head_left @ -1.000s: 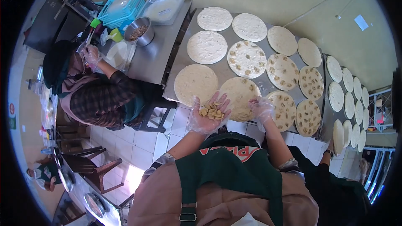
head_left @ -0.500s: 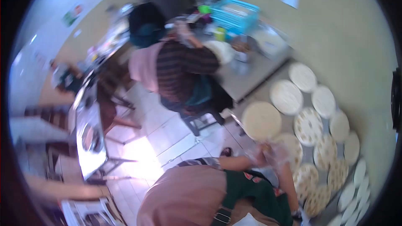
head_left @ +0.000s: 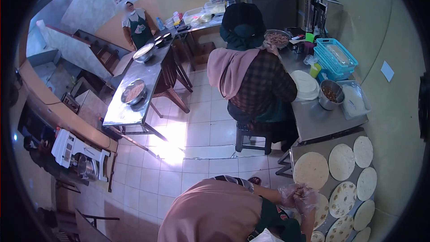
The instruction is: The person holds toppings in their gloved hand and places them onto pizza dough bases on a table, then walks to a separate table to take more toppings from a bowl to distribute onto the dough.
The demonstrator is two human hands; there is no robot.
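My left hand and my right hand, both in loose clear plastic gloves, are brought together in front of my body. Their fingers look closed against each other; whatever may be between them is hidden. Just beyond them is a large pale round flatbread on a metal surface. To the right of my hands, a flatbread with brown spots lies among several paler rounds. Part of another spotted flatbread shows beside my right hand.
Ahead, a seated co-worker faces a steel counter with a stack of white rounds, a metal pot and a blue basket. A steel table stands left. Another person stands behind it. A mixer is far left.
My view has swung round and sharpened from a blur, bringing more of the room's left and back into sight. My hands stay together beside the flatbreads.
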